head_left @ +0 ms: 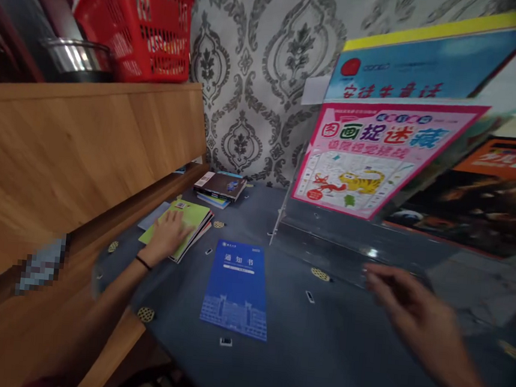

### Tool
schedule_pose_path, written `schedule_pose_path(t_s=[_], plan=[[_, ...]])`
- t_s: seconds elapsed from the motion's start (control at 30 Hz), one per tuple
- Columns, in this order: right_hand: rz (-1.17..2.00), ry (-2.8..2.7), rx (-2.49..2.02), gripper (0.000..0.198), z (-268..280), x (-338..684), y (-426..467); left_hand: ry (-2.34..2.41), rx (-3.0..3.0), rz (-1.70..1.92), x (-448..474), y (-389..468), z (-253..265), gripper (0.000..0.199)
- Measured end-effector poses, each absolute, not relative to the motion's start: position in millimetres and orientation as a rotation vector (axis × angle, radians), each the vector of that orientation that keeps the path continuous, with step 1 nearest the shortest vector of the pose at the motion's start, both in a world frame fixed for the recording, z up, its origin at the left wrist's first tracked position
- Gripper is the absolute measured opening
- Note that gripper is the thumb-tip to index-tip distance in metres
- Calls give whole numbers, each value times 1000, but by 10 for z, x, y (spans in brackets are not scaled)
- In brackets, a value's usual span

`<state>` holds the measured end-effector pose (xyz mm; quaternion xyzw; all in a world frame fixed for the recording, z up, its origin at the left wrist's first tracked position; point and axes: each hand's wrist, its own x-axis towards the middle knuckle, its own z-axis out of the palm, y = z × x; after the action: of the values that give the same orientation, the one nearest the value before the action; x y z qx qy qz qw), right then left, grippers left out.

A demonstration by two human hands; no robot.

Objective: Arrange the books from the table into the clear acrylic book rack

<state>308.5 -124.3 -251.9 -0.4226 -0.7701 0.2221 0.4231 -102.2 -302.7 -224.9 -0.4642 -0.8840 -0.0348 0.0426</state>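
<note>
The right hand [423, 316], fingers curled, is at the front of a clear plastic rack [321, 247]; whether it pinches the edge, I cannot tell. Glossy books [356, 157] lean in the rack. The left hand [170, 235] is spread flat on a green book [196, 215] atop others on the patterned worktop [311, 355]. A thin blue booklet [237, 291] lies between the hands. On the wooden cabinet [105, 126] sit a slatted red basket [156, 40], contents mostly hidden, and a round metal pot [78, 56].

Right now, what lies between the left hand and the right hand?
In the head view, the blue booklet lies between the left hand, which is on the green book, and the right hand; then comes the table's yellow-and-black print.
</note>
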Motion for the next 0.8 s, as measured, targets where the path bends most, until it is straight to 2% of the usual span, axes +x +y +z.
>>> schedule_pose_path(t_s=[0.13, 0.23, 0.37, 0.53, 0.63, 0.8], plan=[[982, -2160, -821, 29, -2639, 2419, -1669, -3013, -1224, -57, -1526, -3368, -2247, 52], [1230, -2271, -598, 24, -2716, 1858, -1931, -3055, -1223, -156, -1740, -3517, -2331, 56], [1548, -2163, -441, 29, -2853, 1080, -2166, -3226, -1095, -622, -1925, -3529, -2452, 63], [2069, -1712, -538, 46, -3009, 412, -2311, -3348, -902, -1134, -2082, -3491, -2506, 60], [2181, -1539, -538, 47, -3066, 243, -2356, -3331, -870, -1444, -2106, -3483, -2491, 54], [2264, -1327, -555, 47, -3177, 142, -2391, -3201, -599, -2236, -2132, -3451, -2436, 45]])
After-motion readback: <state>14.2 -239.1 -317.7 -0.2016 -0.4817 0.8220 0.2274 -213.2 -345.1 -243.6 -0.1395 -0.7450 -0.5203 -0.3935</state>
